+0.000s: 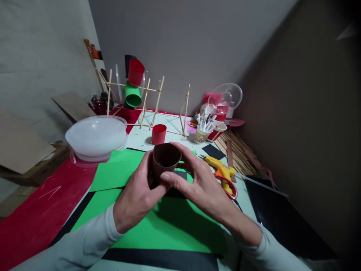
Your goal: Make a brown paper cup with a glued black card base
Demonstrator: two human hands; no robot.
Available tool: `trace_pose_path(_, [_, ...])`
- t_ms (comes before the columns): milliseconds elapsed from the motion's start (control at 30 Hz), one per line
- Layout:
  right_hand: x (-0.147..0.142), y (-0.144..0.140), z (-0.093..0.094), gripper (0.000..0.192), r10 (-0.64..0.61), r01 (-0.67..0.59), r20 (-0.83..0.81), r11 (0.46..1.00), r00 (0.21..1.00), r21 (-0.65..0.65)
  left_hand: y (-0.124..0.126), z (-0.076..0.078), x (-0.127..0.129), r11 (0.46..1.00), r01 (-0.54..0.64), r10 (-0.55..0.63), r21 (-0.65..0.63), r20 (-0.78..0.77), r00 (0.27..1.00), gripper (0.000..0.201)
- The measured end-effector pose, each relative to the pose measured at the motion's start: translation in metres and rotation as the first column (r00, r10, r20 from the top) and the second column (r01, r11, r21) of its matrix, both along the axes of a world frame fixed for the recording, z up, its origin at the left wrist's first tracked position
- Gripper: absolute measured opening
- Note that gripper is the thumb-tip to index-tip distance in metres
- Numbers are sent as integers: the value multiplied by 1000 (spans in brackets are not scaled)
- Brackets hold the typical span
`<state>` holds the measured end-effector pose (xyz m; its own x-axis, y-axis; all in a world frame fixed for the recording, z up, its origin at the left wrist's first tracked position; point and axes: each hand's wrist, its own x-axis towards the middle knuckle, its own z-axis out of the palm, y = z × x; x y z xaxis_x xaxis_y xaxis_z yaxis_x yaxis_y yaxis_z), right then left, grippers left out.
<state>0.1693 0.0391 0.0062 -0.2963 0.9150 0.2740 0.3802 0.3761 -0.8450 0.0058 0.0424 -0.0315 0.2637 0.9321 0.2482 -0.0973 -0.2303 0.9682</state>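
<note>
Between both hands, above the green paper (158, 226), I hold a dark brown cup-like tube (167, 156) with its opening tilted toward me. My left hand (138, 195) wraps round its left side, fingers mostly hidden behind it. My right hand (197, 182) grips the right side, its thumb pressed on the near wall. Just beyond the tube stands a short red paper cylinder (158, 134). Farther back, a red tube (136, 72) and a green tube (133, 95) hang on a frame of thin wooden sticks (159, 94).
On the right lie a yellow glue gun (221, 167), red-handled scissors (232, 192) and a bundle of wooden sticks (239, 150). A paper cup of markers (201, 134) stands behind them. Stacked plastic lids (97, 137) sit at the left. Black sheets (282, 214) lie at the right edge.
</note>
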Motion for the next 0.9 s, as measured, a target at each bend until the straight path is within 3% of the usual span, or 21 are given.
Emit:
trace_pose_path(67, [2,4,-3,54,23,-23,-64,1000,998,-10,2,-2,1,999,26,-23,-48,59,998,48])
trace_pose_path(167, [7,6,-8,65,23,-27,-69,999,997,-45,6,-12,2,998,8,-1,-68,91,996,48])
trace_pose_path(333, [8,11,-15,72,66,-66,-13,998,998,-16,12,-29,7,983,-176,172,-56,-74,982,53])
trace_pose_path(467, [15,33,-18,68,91,-93,-56,995,994,-34,18,-28,7,980,-160,153,-116,-61,986,60])
trace_pose_path(600, [30,74,-20,72,19,-25,-131,999,991,-42,22,-22,2,953,-257,247,-158,-79,966,72])
trace_pose_path(800, [50,141,-50,78,-70,68,-34,997,997,-40,12,-25,-5,952,-299,265,-68,-307,914,48])
trace_pose_path(900, [53,157,-65,74,-67,67,31,997,997,-26,2,-25,-5,961,-255,277,109,-444,852,38])
